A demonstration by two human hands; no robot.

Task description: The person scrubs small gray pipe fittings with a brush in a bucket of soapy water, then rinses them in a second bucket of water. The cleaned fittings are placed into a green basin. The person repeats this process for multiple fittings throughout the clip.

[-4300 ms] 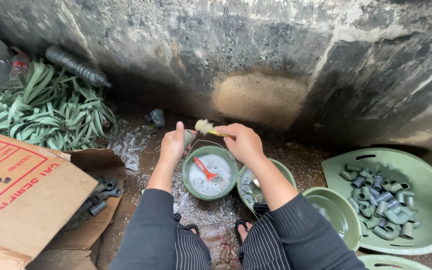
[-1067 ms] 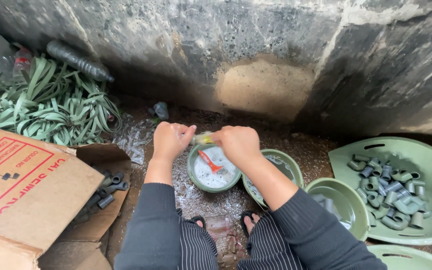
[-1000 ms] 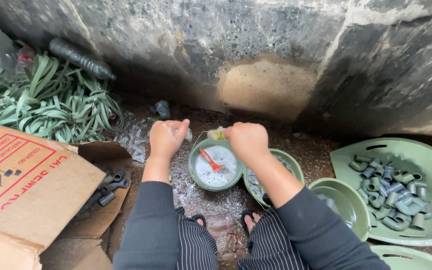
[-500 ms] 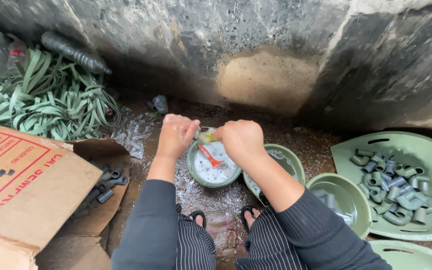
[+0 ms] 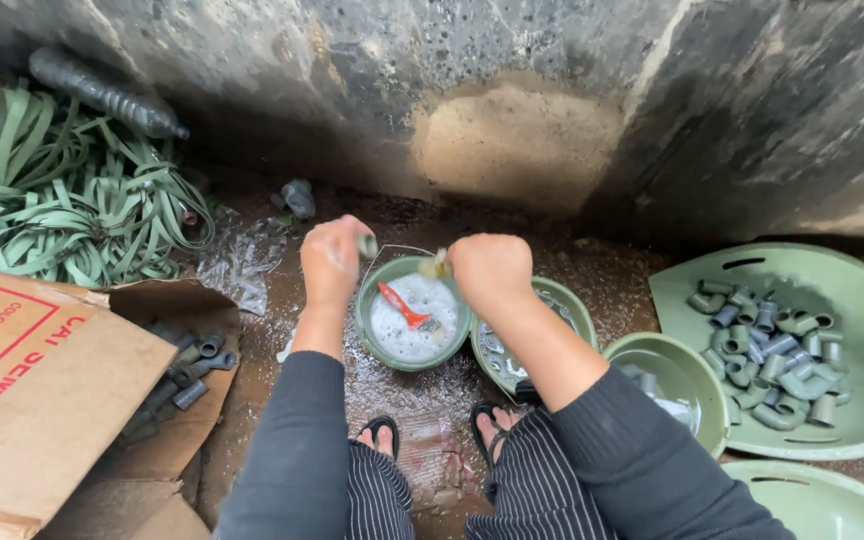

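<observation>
- Honestly, I can barely make out the small grey pipe fitting (image 5: 366, 245); only its tip shows past my left hand (image 5: 330, 262), and the brush (image 5: 435, 266) is mostly buried under my right hand (image 5: 490, 270), with just a pale soapy tuft poking out.
- The cardboard box (image 5: 42, 380) is cut off at the left edge, and the lowest green basin (image 5: 822, 500) is cropped at the bottom corner.
- Compared with half a second ago, my hands sit a little further apart, so brush and fitting no longer touch; the view has also slid, pushing the box further out of frame.
- My left fingers are curled tight round the fitting, just above the left rim of the foamy green bucket (image 5: 414, 318), where a red-handled brush (image 5: 404, 306) lies in the suds.
- My right fingers are clenched on the brush, above the bucket's far rim.
</observation>
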